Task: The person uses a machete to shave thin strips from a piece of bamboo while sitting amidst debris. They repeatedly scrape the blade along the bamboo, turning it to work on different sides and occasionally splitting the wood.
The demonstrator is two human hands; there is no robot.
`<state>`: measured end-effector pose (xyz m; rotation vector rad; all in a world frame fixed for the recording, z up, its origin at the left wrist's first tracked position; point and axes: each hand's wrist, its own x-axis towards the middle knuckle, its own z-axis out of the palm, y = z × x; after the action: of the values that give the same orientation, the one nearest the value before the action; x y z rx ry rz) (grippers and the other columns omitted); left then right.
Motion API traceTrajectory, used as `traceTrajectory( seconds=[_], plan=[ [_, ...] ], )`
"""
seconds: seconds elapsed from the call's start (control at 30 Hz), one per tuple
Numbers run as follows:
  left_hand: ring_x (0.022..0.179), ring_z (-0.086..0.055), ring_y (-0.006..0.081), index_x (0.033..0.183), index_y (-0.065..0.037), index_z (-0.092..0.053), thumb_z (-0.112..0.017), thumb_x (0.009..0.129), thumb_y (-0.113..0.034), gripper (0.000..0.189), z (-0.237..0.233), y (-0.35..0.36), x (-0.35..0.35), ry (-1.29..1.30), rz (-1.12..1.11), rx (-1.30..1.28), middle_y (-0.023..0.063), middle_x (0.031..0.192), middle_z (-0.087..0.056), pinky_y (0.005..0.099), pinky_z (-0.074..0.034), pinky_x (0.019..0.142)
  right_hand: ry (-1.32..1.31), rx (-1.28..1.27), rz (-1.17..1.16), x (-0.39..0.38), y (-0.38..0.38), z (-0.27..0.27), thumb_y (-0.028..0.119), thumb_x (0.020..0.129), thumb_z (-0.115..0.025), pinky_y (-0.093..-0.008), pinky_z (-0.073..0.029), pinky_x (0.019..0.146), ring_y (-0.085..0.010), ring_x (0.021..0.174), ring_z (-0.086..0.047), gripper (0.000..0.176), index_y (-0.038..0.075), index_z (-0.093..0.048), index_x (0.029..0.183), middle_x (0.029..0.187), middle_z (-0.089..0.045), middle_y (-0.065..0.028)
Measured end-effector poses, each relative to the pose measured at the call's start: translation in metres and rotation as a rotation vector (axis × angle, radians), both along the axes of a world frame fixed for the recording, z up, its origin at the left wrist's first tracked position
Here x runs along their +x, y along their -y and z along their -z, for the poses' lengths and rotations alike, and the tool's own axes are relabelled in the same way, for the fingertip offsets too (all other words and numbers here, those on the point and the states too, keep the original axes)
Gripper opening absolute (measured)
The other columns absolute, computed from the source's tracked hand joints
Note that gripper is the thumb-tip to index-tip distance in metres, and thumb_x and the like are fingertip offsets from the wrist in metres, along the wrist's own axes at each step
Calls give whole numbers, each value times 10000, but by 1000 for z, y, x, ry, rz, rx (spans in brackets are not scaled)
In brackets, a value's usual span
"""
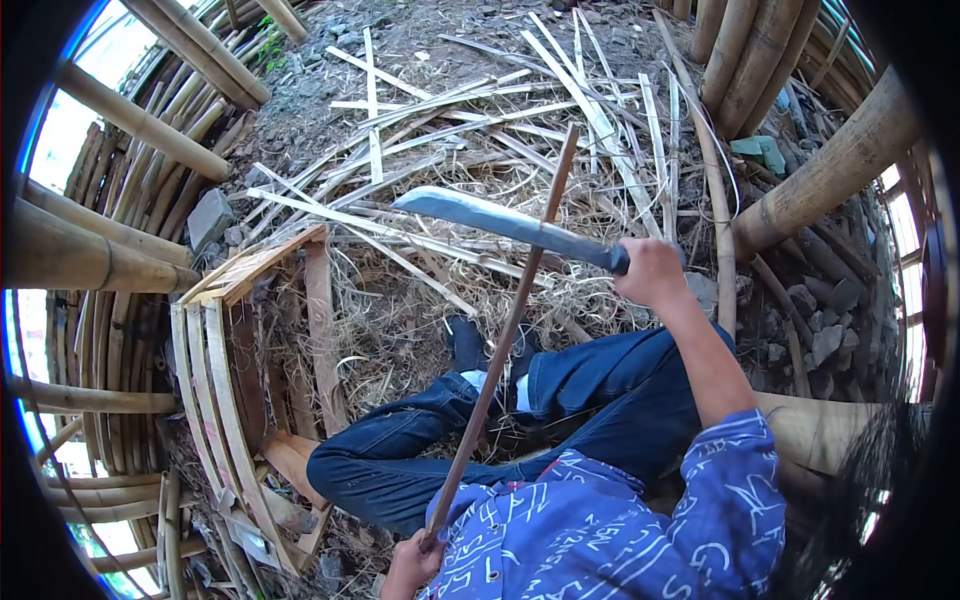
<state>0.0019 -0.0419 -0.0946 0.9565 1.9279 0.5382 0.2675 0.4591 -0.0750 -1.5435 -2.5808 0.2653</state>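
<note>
A machete [480,217] is grasped by its dark handle in the right hand [652,275], its blade pointed toward the left over the ground [400,290]. The lower end of a brown wooden stick [500,355] is grasped in the left hand [412,562], close to the patterned shirt [600,530]. The stick is held aslant above the jeans [390,450], and its upper part is crossed by the blade; whether the two are touching cannot be told. Beyond them, the ground is strewn with pale split strips [375,110] and curled shavings [390,375]. The left side is taken up by a slatted wooden frame [215,370], set just beside the bent knee, with a grey block [210,220] near its top. Both sides are lined with bamboo poles [150,130], and the space to the right is narrowed by a thick pole [835,165], with stones [825,335] scattered below it. Most of the machete's handle is covered by the fingers. The left hand is partly cut off by the lower edge, the dark shoes [466,345] are hard to make out, and the lower right is obscured by blurred dark strands [880,470].
</note>
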Motion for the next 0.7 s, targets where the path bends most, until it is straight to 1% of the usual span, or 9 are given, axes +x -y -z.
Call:
traceTrajectory(
  seconds=[0.17,0.27,0.43,0.5,0.53,0.57,0.6,0.63,0.7],
  plan=[
    [584,-581,83,955,1,-627,-733,810,-93,203,6,0,-2,64,-29,-36,124,653,-626,295,-476,540,66,-55,42,-11,8,12,196,662,-679,-439,-534,700,-325,745,-683,186,99,-643,817,744,-676,-157],
    [583,-556,63,973,22,-624,-742,808,-86,230,-3,-7,-2,110,-55,-3,68,646,-626,265,-466,541,11,-124,-100,-27,44,9,228,693,-674,-434,-539,688,-326,720,-683,220,76,-626,844,730,-668,-158],
    [588,-577,63,971,11,-629,-750,799,-92,234,-3,-23,0,67,-65,-49,71,634,-622,268,-470,543,-87,-288,-422,-51,105,8,229,650,-684,-420,-532,623,-303,681,-679,219,89,-600,796,696,-659,-128],
    [602,-521,58,852,-1,-619,-751,798,-98,172,-4,-18,-1,57,-107,-66,19,642,-596,264,-448,547,-98,-228,-434,-47,97,1,225,644,-683,-414,-529,610,-294,678,-681,215,89,-599,788,692,-660,-120],
    [602,-521,58,852,-1,-619,-751,798,-98,172,-2,-11,-1,59,-111,-69,19,642,-596,264,-448,547,-110,-168,-457,-44,89,-2,221,638,-681,-408,-525,598,-285,676,-682,211,89,-598,780,688,-660,-112],
    [604,-584,92,924,-8,-632,-747,796,-103,196,1,0,-3,47,-93,-82,75,643,-617,282,-468,554,-95,-89,-378,-41,75,-2,212,600,-712,-409,-515,611,-291,644,-662,210,100,-601,738,651,-630,-100],
    [606,-647,125,996,-14,-645,-743,795,-107,242,4,9,-5,34,-71,-89,130,645,-637,300,-488,560,-85,-64,-251,-36,56,-4,209,621,-706,-428,-517,640,-296,650,-661,186,101,-628,751,669,-641,-110],
    [606,-647,125,996,-14,-645,-743,795,-107,242,5,17,-6,33,-71,-84,130,645,-637,300,-488,560,-32,26,-127,-29,33,-6,211,640,-702,-446,-519,666,-298,666,-665,176,110,-650,774,696,-656,-122],
    [612,-660,168,1018,-44,-657,-728,799,-124,244,3,28,-6,2,77,-61,137,656,-639,328,-502,585,11,33,46,-12,-10,-17,206,676,-694,-452,-530,670,-324,697,-668,150,119,-658,793,720,-665,-131]
  ],
)
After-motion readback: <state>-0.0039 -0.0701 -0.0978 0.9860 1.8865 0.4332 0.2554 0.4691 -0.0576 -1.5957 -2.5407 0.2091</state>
